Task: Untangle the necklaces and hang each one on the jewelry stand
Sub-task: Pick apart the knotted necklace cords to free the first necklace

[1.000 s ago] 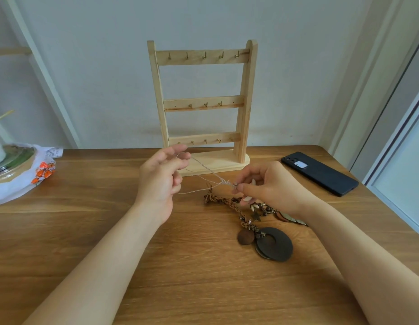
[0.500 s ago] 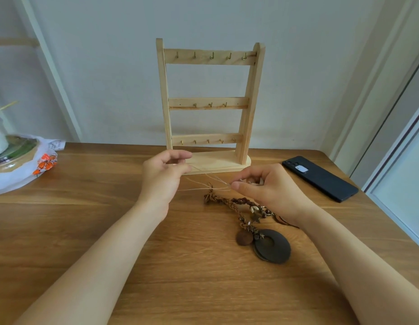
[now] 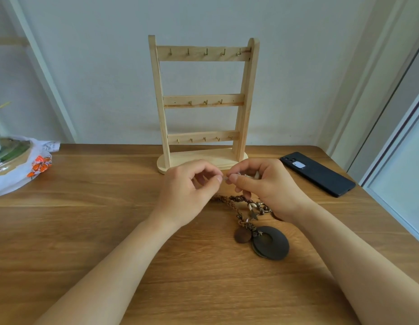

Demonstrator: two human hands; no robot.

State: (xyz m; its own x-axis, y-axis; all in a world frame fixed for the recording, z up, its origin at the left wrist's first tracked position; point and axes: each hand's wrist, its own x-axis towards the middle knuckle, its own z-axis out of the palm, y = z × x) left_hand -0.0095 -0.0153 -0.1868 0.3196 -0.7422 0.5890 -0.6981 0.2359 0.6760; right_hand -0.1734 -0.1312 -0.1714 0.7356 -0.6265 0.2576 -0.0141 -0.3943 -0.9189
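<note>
A pale wooden jewelry stand (image 3: pixel 203 102) with three rows of small hooks stands at the back of the table, with nothing hanging on it. My left hand (image 3: pixel 192 193) and my right hand (image 3: pixel 264 186) meet fingertip to fingertip just in front of its base, both pinching a thin light necklace (image 3: pixel 226 178) of which only a small bit shows. Below the hands a brown braided necklace (image 3: pixel 229 199) with shells lies on the table, ending in a dark round disc pendant (image 3: pixel 270 245) and a small brown bead (image 3: pixel 242 235).
A black phone (image 3: pixel 317 173) lies at the right near the table's edge. At the far left sit a white cloth with an orange print (image 3: pixel 39 164) and a glass-lidded dish (image 3: pixel 9 153). The wooden table (image 3: pixel 86 219) meets the wall behind the stand.
My hands were apart with the thin necklace stretched between them; now they have come together, thumbs and forefingers nearly touching. The braided necklace stays on the table.
</note>
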